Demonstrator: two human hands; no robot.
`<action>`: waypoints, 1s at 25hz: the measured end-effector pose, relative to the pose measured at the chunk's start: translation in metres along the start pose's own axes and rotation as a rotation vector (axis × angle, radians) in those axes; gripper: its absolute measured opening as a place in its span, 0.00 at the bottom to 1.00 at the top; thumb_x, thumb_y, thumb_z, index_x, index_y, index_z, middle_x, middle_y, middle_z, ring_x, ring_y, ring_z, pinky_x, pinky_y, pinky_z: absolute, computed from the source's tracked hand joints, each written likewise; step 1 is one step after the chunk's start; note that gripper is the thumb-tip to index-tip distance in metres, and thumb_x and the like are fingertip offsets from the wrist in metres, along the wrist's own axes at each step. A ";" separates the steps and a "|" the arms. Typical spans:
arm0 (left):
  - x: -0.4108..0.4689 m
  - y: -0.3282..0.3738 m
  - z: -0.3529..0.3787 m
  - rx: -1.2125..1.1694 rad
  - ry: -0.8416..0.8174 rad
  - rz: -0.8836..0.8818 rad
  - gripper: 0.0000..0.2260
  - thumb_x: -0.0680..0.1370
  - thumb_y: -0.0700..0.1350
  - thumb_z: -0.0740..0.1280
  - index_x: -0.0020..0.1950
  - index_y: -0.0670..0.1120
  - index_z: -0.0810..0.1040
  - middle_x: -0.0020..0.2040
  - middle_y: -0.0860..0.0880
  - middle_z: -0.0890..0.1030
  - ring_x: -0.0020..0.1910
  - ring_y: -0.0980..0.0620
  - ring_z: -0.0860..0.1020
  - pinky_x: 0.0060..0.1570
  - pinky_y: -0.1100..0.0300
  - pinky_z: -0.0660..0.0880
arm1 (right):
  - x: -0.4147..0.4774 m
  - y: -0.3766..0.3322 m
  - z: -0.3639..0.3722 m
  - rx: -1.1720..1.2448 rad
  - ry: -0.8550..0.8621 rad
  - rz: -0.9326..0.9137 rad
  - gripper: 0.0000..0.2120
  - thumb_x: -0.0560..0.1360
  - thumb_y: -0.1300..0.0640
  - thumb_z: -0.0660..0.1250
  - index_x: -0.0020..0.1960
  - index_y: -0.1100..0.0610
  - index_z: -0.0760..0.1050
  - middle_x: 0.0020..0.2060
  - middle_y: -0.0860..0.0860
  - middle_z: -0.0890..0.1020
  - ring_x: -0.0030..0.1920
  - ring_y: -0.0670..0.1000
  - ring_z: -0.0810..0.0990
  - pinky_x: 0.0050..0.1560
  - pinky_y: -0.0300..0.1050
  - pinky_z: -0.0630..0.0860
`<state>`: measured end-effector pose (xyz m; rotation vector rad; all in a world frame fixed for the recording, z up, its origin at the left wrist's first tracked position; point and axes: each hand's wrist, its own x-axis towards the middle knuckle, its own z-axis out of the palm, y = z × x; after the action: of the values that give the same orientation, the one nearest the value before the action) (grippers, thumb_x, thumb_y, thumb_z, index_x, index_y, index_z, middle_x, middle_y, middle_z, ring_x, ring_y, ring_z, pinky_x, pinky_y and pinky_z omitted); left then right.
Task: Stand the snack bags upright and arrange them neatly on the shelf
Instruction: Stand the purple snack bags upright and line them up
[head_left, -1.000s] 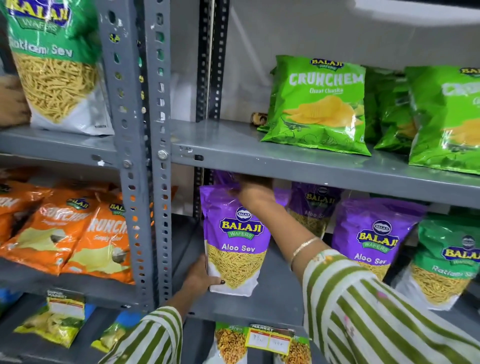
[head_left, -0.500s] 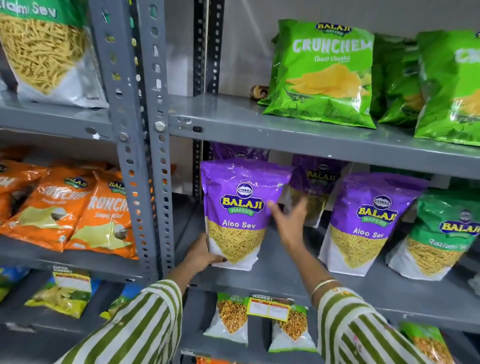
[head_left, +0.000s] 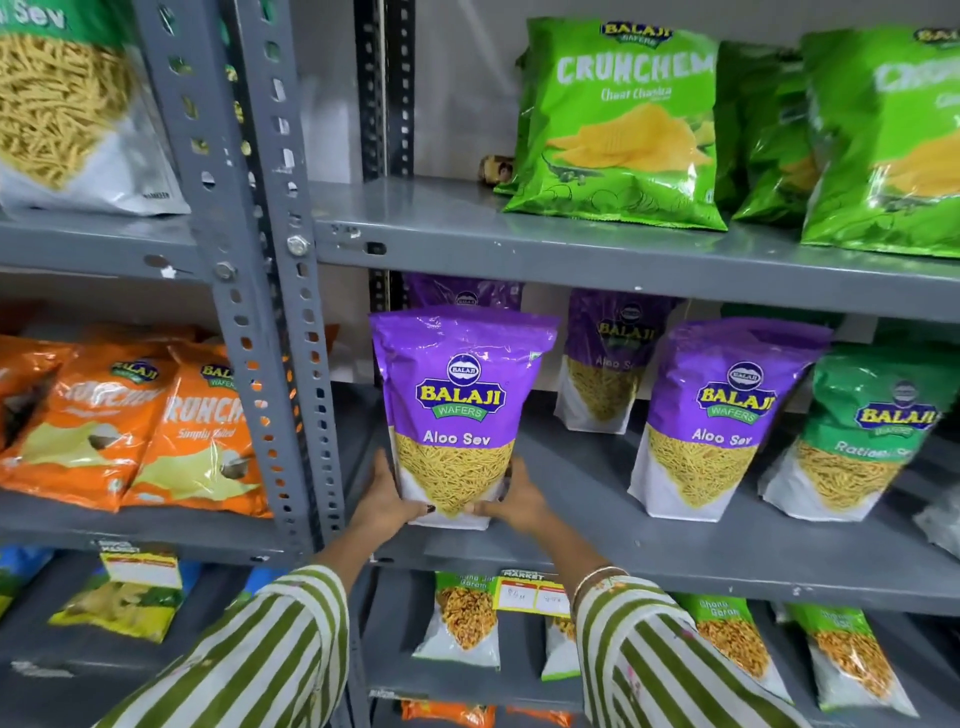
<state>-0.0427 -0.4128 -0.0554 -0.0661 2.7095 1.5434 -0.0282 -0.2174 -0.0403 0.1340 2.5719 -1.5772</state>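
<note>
Both hands, left hand (head_left: 382, 501) and right hand (head_left: 519, 501), are clamped round the glossy purple Aloo Sev pouch (head_left: 457, 410), being squared upright on the grey metal shelf (head_left: 649, 551); next it probably gets let go and lined up with its neighbours.

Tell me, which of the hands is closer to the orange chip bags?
Left. The left hand grips the purple Aloo Sev bag's side facing the orange chip bags; the right hand holds its far side.
</note>
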 end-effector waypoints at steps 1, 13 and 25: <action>-0.010 -0.003 0.003 0.056 0.112 0.100 0.44 0.64 0.45 0.75 0.73 0.43 0.53 0.74 0.41 0.60 0.72 0.42 0.61 0.69 0.47 0.64 | -0.002 0.004 -0.009 -0.043 0.018 0.022 0.45 0.64 0.57 0.77 0.72 0.61 0.54 0.70 0.58 0.66 0.71 0.56 0.65 0.68 0.48 0.65; -0.028 0.137 0.212 0.060 -0.134 0.335 0.39 0.68 0.47 0.73 0.72 0.38 0.58 0.71 0.42 0.65 0.71 0.46 0.63 0.70 0.57 0.58 | -0.035 0.110 -0.237 -0.025 0.413 0.198 0.49 0.52 0.43 0.81 0.63 0.65 0.64 0.57 0.55 0.71 0.62 0.56 0.72 0.62 0.48 0.69; -0.017 0.162 0.236 -0.158 -0.070 0.006 0.37 0.50 0.50 0.77 0.54 0.48 0.65 0.56 0.43 0.77 0.58 0.43 0.76 0.53 0.53 0.73 | -0.008 0.132 -0.232 0.218 0.128 -0.046 0.47 0.48 0.55 0.82 0.62 0.59 0.65 0.58 0.56 0.77 0.56 0.50 0.74 0.57 0.45 0.73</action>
<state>-0.0334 -0.1268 -0.0365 -0.0057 2.5335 1.7239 -0.0153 0.0489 -0.0510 0.2031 2.5029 -1.9239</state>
